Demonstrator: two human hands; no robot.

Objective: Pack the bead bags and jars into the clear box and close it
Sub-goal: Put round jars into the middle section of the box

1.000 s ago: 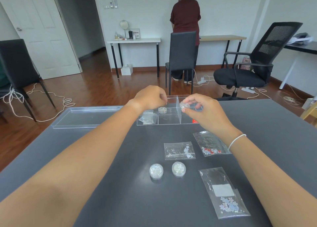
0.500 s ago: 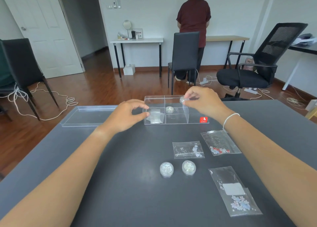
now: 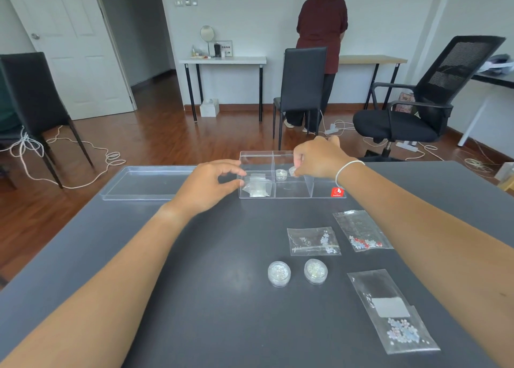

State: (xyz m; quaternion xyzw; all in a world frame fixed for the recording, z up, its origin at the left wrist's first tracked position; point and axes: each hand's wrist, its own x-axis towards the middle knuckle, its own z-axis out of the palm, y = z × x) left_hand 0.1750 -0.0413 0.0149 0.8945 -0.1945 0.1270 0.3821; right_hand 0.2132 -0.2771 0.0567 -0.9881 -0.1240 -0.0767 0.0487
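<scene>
The clear box [image 3: 322, 194] stands open at the table's far edge, split into compartments. Its left compartments hold bead bags [image 3: 257, 189]; a small jar [image 3: 281, 173] sits in a middle one. My right hand [image 3: 319, 157] pinches a second jar [image 3: 292, 170] just beside it, low in the box. My left hand [image 3: 211, 185] touches the box's left wall, fingers curled with nothing in them. On the table lie two more jars [image 3: 279, 273] [image 3: 315, 271] and three bead bags [image 3: 313, 241] [image 3: 361, 231] [image 3: 395, 312].
The box's clear lid [image 3: 147, 182] lies flat to the left of the box. Beyond the dark table [image 3: 194, 298] are a black chair [image 3: 301, 89], an office chair [image 3: 422, 100], cables on the wood floor, and a person standing at a far desk.
My right hand has lowered the jar from above the box into a middle compartment. My left hand has moved right to the box's left wall.
</scene>
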